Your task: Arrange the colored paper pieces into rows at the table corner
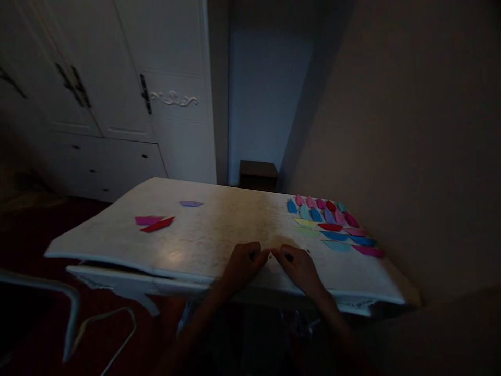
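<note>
Over the near middle of the white table, my left hand and my right hand are both closed. Their thumbs and fingertips meet in a pinch, almost touching each other. Whatever lies between the fingertips is too small and dark to make out. To the right, rows of boat-shaped folded papers in pink, blue, yellow, green and red lie close together. A red folded paper rests against a magenta folded paper on the left, with a lilac one farther back.
A white wardrobe with dark handles stands behind on the left. A small brown cabinet is beyond the table's far edge. The wall runs along the right side. A pale metal frame stands at the lower left. The light is dim.
</note>
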Tool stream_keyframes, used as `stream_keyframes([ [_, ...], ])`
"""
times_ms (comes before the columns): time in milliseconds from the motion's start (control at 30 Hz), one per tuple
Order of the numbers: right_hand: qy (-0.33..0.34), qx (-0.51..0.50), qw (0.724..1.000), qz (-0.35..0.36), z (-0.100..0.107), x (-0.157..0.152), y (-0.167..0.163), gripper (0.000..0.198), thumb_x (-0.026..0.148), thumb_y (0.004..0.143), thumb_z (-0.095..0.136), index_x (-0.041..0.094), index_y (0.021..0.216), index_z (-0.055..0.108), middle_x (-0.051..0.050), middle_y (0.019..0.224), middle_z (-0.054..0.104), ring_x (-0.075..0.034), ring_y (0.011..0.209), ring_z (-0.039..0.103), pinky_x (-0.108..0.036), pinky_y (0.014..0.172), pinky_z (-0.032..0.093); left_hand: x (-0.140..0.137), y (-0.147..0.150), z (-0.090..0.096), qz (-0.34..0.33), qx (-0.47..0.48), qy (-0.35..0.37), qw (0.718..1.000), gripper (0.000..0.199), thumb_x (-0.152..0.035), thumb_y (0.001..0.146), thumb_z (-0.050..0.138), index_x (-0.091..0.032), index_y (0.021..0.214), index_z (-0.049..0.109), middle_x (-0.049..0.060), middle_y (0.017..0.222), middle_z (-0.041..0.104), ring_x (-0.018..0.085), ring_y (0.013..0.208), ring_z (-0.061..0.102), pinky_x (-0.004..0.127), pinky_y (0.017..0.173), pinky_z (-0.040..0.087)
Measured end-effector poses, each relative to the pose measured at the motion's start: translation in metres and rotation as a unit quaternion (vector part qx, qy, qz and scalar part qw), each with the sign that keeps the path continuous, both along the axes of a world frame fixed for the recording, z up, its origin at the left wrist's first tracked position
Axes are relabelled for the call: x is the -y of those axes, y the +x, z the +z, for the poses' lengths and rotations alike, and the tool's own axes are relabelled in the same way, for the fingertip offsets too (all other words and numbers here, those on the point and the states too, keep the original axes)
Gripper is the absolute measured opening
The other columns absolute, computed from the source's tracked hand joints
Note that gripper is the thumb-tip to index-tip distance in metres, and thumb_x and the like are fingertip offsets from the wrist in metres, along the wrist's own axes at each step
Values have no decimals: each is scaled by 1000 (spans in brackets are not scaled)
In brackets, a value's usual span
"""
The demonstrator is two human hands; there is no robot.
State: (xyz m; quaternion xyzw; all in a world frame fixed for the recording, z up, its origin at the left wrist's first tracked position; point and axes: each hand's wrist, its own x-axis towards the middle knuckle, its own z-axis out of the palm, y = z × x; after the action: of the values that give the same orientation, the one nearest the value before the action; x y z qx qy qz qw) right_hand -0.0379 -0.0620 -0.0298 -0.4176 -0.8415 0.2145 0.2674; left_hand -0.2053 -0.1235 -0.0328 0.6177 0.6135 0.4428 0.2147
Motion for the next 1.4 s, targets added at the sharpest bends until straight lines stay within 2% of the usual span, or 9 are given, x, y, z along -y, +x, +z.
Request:
stream_keyframes([
  [100, 6, 33, 999, 15, -1, 0, -6, 53, 59, 90, 39, 20, 56, 53, 2, 52, 51, -14, 52, 49, -24, 52, 29, 17, -56, 8, 125, -68, 29, 989, 39, -41, 83, 48, -21, 54, 32, -6, 51, 32, 10, 51, 34, 24, 53, 27],
  [200, -9, 4, 999, 35, -2, -1, -2, 56, 64, 89, 38, 21, 55, 51, 1, 52, 50, -15, 52, 49, -25, 52, 32, 40, -119, 18, 301, -165, 86, 935, 31, -35, 85, 46, -21, 58, 36, -1, 63, 45, 14, 63, 46, 26, 63, 37],
  [267, -17, -24, 999, 42, -3, -2, 2, 58, 66, 87, 39, 21, 52, 47, 2, 51, 46, -14, 51, 47, -25, 50, 32, 56, -157, 23, 384, -206, 64, 898, 24, -32, 84, 48, -22, 63, 42, 2, 74, 54, 18, 75, 54, 28, 72, 42],
  [333, -29, -44, 998, 46, -4, -2, 5, 57, 67, 86, 41, 21, 52, 47, 2, 52, 43, -14, 52, 45, -24, 49, 32, 71, -187, 24, 423, -237, -5, 874, 13, -31, 81, 52, -21, 73, 50, 6, 89, 60, 22, 87, 58, 31, 76, 45],
  [467, -43, -47, 997, 47, -5, -2, 8, 55, 65, 85, 44, 21, 54, 49, 2, 53, 42, -14, 52, 44, -24, 49, 32, 90, -214, 20, 426, -253, -130, 859, 28, -39, 82, 54, -19, 101, 61, 11, 114, 61, 27, 91, 63, 35, 75, 48],
  [567, -50, -48, 996, 52, -4, -2, 8, 52, 63, 85, 46, 21, 56, 53, 2, 54, 45, -15, 53, 46, -25, 50, 33, 94, -215, 19, 413, -269, -167, 854, 36, -39, 84, 50, -18, 110, 61, 14, 118, 61, 29, 95, 64, 36, 77, 49],
  [967, -71, -62, 994, 62, -6, -3, 9, 49, 61, 85, 48, 20, 59, 55, 2, 55, 46, -14, 54, 46, -25, 51, 33, 82, -207, 24, 389, -296, -208, 847, 36, -40, 88, 43, -20, 108, 66, 14, 115, 64, 29, 97, 64, 37, 78, 49],
  [1233, -81, -90, 992, 44, -3, -5, 9, 49, 61, 82, 49, 21, 55, 47, 3, 54, 43, -14, 54, 45, -25, 52, 33, 70, -198, 20, 354, -290, -186, 869, 40, -44, 85, 51, -21, 116, 62, 11, 112, 66, 25, 101, 63, 33, 82, 48],
  [1400, -95, -101, 989, 47, -3, -7, 10, 50, 62, 81, 48, 21, 54, 45, 3, 54, 41, -14, 54, 44, -25, 52, 32, 62, -192, 25, 346, -300, -199, 867, 35, -45, 87, 48, -19, 97, 69, 11, 99, 70, 26, 89, 65, 33, 73, 48],
])
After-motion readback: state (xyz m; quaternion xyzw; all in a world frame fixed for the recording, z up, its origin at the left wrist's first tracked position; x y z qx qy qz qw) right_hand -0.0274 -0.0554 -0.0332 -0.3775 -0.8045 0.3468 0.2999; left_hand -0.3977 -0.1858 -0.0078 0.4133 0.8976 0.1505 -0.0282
